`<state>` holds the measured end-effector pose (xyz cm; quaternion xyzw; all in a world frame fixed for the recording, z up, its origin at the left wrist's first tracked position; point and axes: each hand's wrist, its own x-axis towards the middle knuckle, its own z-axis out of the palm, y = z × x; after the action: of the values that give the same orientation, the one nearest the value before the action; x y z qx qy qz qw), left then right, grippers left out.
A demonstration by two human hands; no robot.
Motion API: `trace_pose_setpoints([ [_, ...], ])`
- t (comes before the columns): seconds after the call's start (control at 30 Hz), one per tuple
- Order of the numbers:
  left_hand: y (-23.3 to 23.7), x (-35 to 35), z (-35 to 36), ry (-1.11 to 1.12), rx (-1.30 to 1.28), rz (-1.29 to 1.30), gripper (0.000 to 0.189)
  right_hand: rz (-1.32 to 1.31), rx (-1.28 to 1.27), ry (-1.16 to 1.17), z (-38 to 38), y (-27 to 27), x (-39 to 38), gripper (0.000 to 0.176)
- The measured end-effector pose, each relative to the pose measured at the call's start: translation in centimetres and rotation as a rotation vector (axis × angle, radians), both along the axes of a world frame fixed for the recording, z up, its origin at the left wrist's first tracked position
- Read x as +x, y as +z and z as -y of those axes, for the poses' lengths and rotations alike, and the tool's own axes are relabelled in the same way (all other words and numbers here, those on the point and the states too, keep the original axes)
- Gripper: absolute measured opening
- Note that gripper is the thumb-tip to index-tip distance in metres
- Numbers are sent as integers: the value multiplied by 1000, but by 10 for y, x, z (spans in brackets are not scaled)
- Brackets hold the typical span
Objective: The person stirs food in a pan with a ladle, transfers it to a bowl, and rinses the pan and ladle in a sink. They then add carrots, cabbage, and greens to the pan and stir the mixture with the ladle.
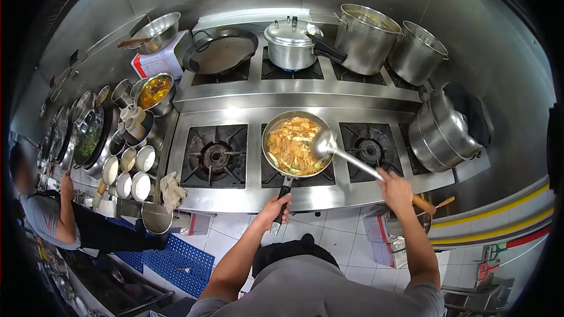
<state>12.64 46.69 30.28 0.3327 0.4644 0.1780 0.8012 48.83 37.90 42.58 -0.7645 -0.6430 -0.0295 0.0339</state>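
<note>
My left hand [274, 209] is wrapped round the black handle of a frying pan [265, 158], which sits over the front middle burner. Noodles with vegetables and pieces of meat or tofu in an orange-brown sauce [294, 148] fill the pan. In my right hand [395, 189] is a long metal ladle [358, 162] with a wooden handle end. The ladle's round bowl lies over the right side of the noodles, its shaft slanting down to my fist.
Behind stand a wok [220, 53], a pressure cooker [291, 47] and tall stockpots [369, 38]. A big steel pot [443, 132] flanks the stove on the right. To the left are white seasoning tubs [141, 186], an oil bowl [156, 91] and a cloth [172, 191]. Another person [53, 211] works at far left.
</note>
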Motion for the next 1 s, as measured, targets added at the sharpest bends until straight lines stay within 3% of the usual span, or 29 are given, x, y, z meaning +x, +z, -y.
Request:
trace_pose_setpoints([
  [0.07, -8, 2, -1, 42, -40, 50, 34, -33, -130, -28, 19, -8, -8, 33],
  [0.2, -16, 5, -3, 33, -157, 166, 34, -397, -178, -146, 11, -48, -50, 35],
  [0.37, -8, 12, 19, 14, -41, -5, 37, -716, -26, -335, 19, -90, -102, 39],
  [0.5, -16, 12, 8, 6, 34, 29, 38, -709, 96, -391, 14, -141, -161, 38],
  [0.63, -18, 19, -2, 26, 18, 61, 40, -844, 420, -351, 18, -184, -201, 31],
  [0.73, -17, 21, 2, 41, -45, 55, 38, -869, 292, -415, 13, -191, -213, 29],
  [0.83, -38, 15, -2, -16, -56, 72, 46, -877, 373, -483, 15, -203, -223, 25],
  [0.9, -41, 11, -2, -20, -49, 126, 52, -1060, 442, -428, 24, -242, -224, 28],
  [1.0, -35, 8, -4, -47, -144, 198, 65, -1016, 349, -490, 32, -229, -221, 30],
])
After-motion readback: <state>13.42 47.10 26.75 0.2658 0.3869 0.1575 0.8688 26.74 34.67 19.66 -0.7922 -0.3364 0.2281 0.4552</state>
